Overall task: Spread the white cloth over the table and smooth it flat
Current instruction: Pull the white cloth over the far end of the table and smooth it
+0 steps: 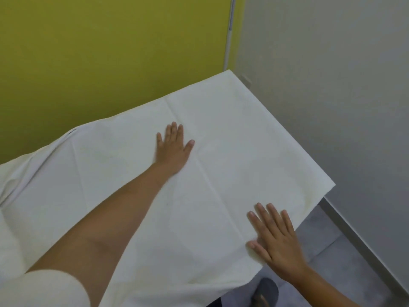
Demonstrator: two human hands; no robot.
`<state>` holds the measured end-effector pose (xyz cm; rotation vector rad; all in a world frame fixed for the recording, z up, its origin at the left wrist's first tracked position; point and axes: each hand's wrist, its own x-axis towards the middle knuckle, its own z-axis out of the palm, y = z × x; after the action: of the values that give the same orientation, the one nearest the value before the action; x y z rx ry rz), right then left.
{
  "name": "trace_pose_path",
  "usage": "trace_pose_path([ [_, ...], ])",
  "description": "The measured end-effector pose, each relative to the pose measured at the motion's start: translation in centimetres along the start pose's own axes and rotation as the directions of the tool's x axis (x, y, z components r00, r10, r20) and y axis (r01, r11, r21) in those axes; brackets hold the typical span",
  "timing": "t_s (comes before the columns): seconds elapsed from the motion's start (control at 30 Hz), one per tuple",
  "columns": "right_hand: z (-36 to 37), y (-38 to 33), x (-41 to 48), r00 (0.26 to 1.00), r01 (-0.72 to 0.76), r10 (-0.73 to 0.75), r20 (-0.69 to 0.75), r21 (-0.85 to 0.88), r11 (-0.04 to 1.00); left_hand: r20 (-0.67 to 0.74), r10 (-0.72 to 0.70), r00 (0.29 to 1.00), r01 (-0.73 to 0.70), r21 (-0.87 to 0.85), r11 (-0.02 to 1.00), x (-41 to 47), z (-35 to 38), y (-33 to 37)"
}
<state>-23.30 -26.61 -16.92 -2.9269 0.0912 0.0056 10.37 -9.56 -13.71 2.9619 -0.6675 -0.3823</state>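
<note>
The white cloth (232, 134) lies spread over the table, covering its top so that no bare tabletop shows. Fold creases cross it. At the far left the cloth (33, 173) is still bunched into ridges. My left hand (173, 147) lies flat on the cloth near the middle, fingers straight and pointing toward the wall. My right hand (274, 235) presses flat on the cloth close to the near right edge, fingers spread. The cloth's right corner hangs slightly past the table edge.
A yellow-green wall (110, 52) runs behind the table and a grey wall (332, 85) stands to its right. Grey floor (332, 251) shows at the lower right, with a dark shoe (265, 291) near the bottom edge.
</note>
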Motion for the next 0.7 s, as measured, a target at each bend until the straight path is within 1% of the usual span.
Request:
trace_pose_path([
  [0.17, -1.6, 2.4, -1.8, 0.998, 0.060, -0.059, -0.015, 0.078, 0.995, 0.029, 0.016, 0.999, -0.017, 0.023, 1.000, -2.9, 0.3, 4.0],
  [0.3, -3.0, 4.9, -2.3, 0.997, 0.066, -0.057, -0.060, 0.159, 0.985, 0.073, 0.030, 0.997, -0.032, 0.026, 0.999, -5.5, 0.5, 8.5],
  [0.47, -5.2, 9.1, -3.5, 0.993, -0.018, 0.044, -0.107, 0.234, 0.972, 0.176, 0.105, 0.979, -0.112, 0.032, 0.993, -7.7, 0.8, 15.7],
  [0.6, -5.3, 13.0, -5.5, 0.989, -0.102, 0.129, -0.068, 0.308, 0.946, 0.222, 0.131, 0.966, -0.146, 0.053, 0.988, -7.9, 1.2, 20.0],
  [0.7, -5.0, 15.5, -6.1, 0.987, -0.132, 0.153, -0.046, 0.307, 0.942, 0.222, 0.114, 0.968, -0.126, 0.040, 0.991, -7.6, 1.5, 21.9],
])
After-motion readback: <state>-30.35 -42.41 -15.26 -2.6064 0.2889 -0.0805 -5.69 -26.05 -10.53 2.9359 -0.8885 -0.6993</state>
